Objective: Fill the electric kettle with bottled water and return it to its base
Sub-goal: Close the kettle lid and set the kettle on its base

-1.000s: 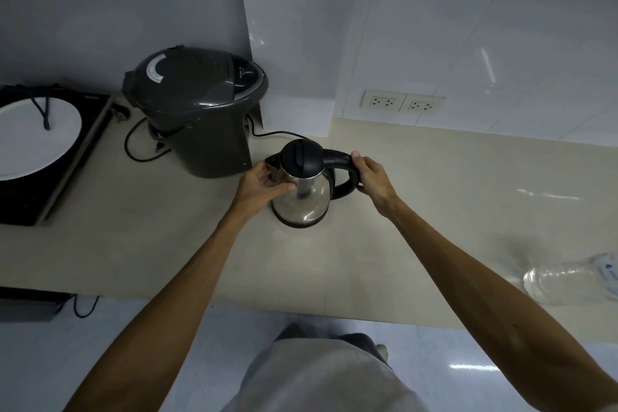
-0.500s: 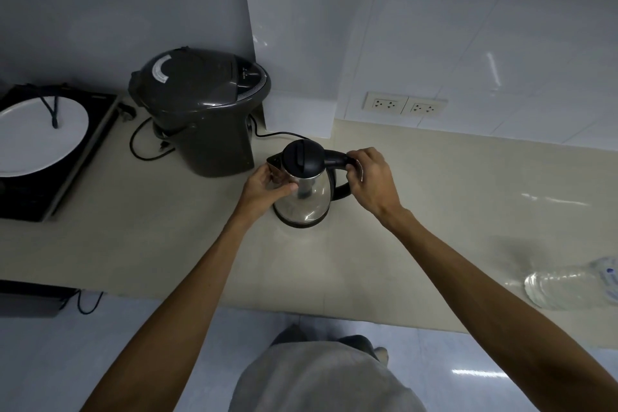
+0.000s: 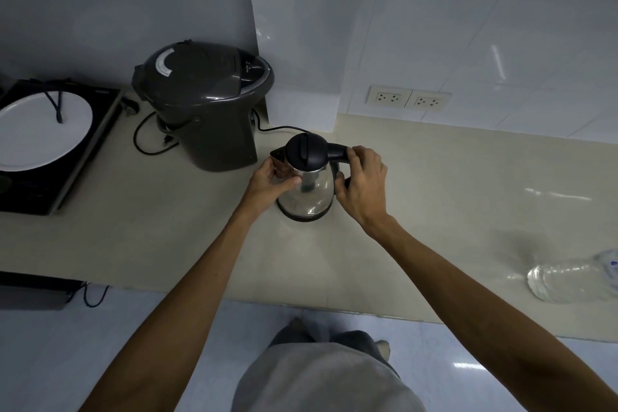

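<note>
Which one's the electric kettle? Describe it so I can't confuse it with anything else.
Find the beige counter below the white tiled wall. Mid-counter, just right of the big dark grey hot-water dispenser, stands the kettle, held by both hands. It is the smaller one: shiny steel body, black lid and handle.

1. I'm standing in a kitchen: a beige tabletop (image 3: pixel 434 197) runs along a white tiled wall (image 3: pixel 468 27) with twin power sockets (image 3: pixel 409 99).
2. Appliances crowd it: an electric kettle (image 3: pixel 309 177), a dark thermo pot (image 3: pixel 204 104), and an induction cooktop (image 3: pixel 50 184) carrying a white plate (image 3: pixel 36 134).
</note>
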